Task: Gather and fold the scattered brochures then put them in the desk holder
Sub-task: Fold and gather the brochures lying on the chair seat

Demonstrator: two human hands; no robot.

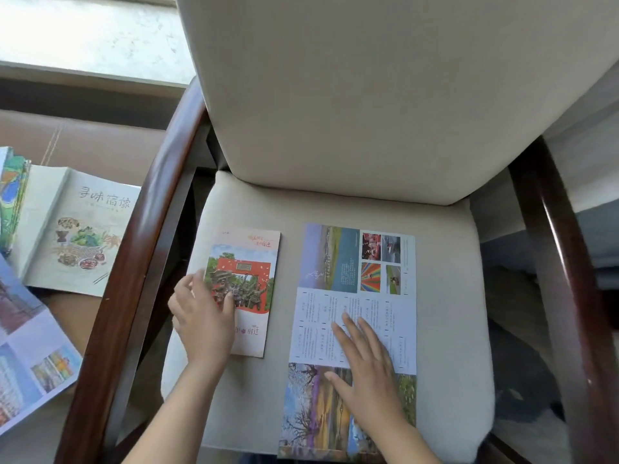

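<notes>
Two brochures lie on a beige chair seat (449, 329). A folded brochure (249, 276) with a red and green cover rests on the seat's left part. My left hand (202, 321) lies on its lower left edge, fingers curled over the cover. An unfolded brochure (355, 289) with photos and text panels is spread flat on the right. My right hand (363, 363) presses flat on its lower middle, fingers apart. No desk holder is in view.
Dark wooden armrests (134, 262) frame the seat, and the beige backrest (351, 95) rises behind it. To the left, a side table (72, 309) carries a food-themed booklet (80, 229), another open brochure (30, 360) and a colourful stack (11, 192).
</notes>
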